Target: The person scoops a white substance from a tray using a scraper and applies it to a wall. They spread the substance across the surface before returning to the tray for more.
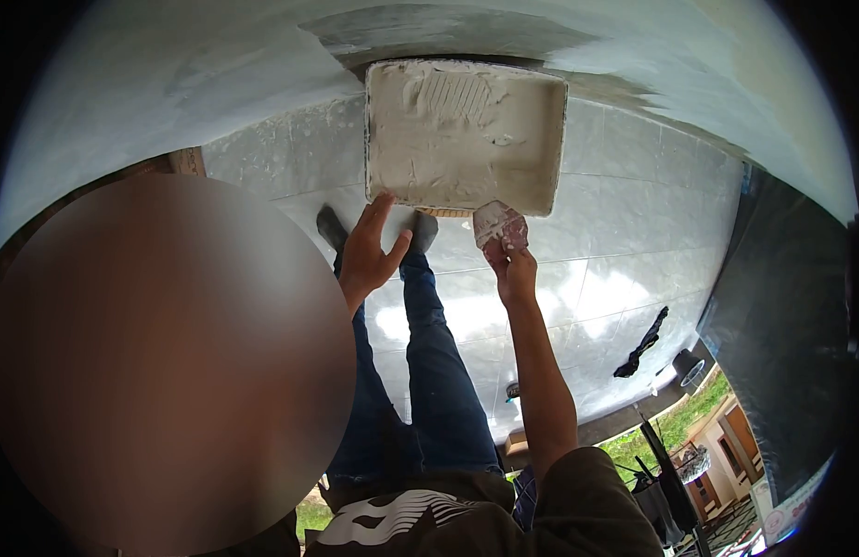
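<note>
A rectangular tray [558, 139] filled with wet, greyish-beige plaster stands against the wall at the top centre. Ridged marks show in the plaster's upper part. My left hand [369, 255] is at the tray's lower left edge, fingers apart, holding nothing; whether its fingertips touch the rim is hard to tell. In my right hand [516, 269] is a small reddish scraper [501, 226] smeared with plaster, gripped near its lower end. The scraper is by the tray's lower right edge.
Grey tiled floor [606, 218] spreads below the wall [234, 56], which has darker damp patches. A black strip [643, 343] lies on the floor at right, near a black bucket [689, 369]. Dark sheeting [773, 297] hangs at far right. A large blurred disc covers the left.
</note>
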### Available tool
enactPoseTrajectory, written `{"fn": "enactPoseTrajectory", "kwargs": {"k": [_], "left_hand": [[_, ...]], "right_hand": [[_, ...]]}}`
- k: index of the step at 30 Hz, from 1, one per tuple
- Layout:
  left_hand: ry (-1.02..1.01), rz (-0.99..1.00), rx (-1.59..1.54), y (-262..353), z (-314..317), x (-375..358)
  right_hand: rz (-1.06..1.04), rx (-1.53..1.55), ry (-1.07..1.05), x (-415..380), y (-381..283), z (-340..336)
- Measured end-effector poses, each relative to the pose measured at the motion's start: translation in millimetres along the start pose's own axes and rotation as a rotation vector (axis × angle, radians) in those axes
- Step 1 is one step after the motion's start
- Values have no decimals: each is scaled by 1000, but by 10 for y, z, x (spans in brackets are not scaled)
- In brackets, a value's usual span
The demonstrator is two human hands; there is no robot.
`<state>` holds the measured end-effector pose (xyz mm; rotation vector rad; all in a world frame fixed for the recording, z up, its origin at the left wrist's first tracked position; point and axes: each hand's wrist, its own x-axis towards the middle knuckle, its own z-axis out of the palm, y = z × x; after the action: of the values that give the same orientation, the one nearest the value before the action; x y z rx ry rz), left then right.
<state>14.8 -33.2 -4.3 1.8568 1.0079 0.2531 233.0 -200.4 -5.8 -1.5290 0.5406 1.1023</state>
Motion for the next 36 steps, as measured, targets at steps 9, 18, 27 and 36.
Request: {"fn": "enactPoseTrajectory", "kwargs": {"k": [9, 18, 27, 36], "left_hand": [[43, 6, 21, -71, -38, 11], [62, 18, 32, -131, -68, -36], [57, -10, 3, -127, -102, -61], [55, 19, 22, -167, -133, 44]], "right_hand": [[-1028, -1160, -39, -435, -490, 213], [-963, -1742, -516, 215, -1060, 592], [-1014, -1828, -572, 378, -813, 981], [-975, -1588, -325, 303, -698, 906]]}}
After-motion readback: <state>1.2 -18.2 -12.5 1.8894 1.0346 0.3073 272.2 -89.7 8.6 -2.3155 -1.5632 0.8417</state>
